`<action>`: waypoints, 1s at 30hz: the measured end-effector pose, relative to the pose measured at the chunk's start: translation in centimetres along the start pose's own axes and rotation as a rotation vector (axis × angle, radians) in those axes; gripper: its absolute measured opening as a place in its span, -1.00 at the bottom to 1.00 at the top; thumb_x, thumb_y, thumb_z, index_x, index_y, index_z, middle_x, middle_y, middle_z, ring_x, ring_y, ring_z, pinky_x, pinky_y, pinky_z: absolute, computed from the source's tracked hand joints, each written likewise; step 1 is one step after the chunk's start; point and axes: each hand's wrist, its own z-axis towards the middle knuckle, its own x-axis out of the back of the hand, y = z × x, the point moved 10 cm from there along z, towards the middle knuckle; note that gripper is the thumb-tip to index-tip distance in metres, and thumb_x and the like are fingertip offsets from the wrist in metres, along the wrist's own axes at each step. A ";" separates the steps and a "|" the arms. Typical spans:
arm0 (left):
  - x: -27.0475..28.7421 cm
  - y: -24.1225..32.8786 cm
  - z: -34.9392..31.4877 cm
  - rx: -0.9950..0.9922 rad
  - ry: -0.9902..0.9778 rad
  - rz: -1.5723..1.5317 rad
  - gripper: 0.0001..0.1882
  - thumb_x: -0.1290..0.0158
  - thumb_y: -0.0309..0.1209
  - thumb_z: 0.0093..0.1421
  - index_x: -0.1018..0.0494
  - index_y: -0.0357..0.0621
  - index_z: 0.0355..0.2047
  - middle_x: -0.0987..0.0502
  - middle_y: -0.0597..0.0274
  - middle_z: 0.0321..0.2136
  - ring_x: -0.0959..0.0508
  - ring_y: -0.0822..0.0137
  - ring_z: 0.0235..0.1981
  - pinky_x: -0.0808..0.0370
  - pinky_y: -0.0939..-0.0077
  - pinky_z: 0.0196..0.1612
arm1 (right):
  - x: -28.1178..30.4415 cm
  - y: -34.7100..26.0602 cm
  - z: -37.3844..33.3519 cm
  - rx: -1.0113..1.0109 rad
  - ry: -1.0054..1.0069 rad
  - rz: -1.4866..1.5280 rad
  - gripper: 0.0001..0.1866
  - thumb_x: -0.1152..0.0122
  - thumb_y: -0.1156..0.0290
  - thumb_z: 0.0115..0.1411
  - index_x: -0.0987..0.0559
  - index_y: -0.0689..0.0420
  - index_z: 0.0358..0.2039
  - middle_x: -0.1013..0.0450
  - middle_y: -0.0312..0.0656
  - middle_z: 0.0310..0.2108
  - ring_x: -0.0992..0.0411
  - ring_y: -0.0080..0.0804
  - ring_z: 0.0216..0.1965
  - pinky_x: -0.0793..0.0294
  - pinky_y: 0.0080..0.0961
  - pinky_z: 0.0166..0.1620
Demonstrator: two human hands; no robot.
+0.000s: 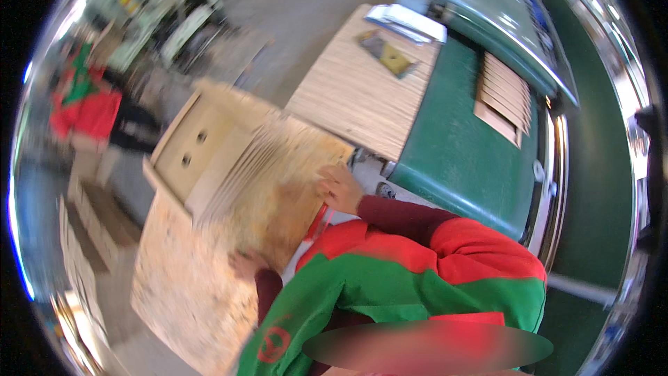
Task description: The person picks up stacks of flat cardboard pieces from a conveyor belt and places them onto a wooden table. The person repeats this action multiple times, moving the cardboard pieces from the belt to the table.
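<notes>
On the worktable with its pale wooden top point(177, 292) stands a stack of light wooden boards point(229, 177). The top piece is a framed panel point(202, 146) with two dark holes. Close to the table's near edge, my left hand point(248, 264) is over the wood, somewhat blurred, its fingers stretched out and apart from the stack. My right hand point(339, 188) is at the table's right edge, fingers loosely bent and apart, with nothing visible in it. Both hands are to the right of or nearer than the boards.
Right of the table, a striped wooden board point(362, 90) bears papers point(407, 22) and a small brownish packet point(387, 54). Beyond it runs a green conveyor belt point(459, 160) with several wooden strips point(502, 97). Far left, another person point(87, 108) bends near stacked boards point(104, 219).
</notes>
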 end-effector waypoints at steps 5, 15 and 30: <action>-1.8 2.1 -1.7 -0.099 0.161 0.098 -0.44 0.17 -0.02 0.26 -0.22 0.05 0.21 -0.08 0.17 0.32 -0.08 0.14 0.33 -0.10 -0.24 0.19 | 10.0 11.7 -16.0 -0.610 0.088 -0.195 -0.61 -0.22 0.42 -0.08 -0.53 0.04 -0.15 -0.29 0.01 0.11 -0.31 0.02 0.07 -0.30 -0.11 0.13; -3.0 34.0 -21.3 -1.137 0.062 -0.178 -0.18 -0.07 -0.04 0.07 -0.07 -0.09 0.27 0.02 -0.10 0.32 0.10 -0.15 0.35 0.17 -0.36 0.24 | 18.3 17.0 -31.0 -0.934 0.060 -0.294 -0.63 -0.19 0.33 0.06 -0.50 0.10 -0.08 -0.28 0.08 0.12 -0.31 0.06 0.07 -0.36 -0.12 0.08; -7.3 56.5 -29.9 -0.797 -0.486 0.340 0.45 -0.27 0.25 -0.25 0.48 -0.01 0.36 0.51 -0.15 0.36 0.43 -0.24 0.36 0.19 -0.55 0.16 | 37.8 39.5 -35.9 -1.230 0.506 -0.363 -0.26 -0.30 0.21 0.02 -0.23 0.18 0.16 0.00 0.11 0.29 -0.15 0.09 0.20 -0.25 -0.10 0.15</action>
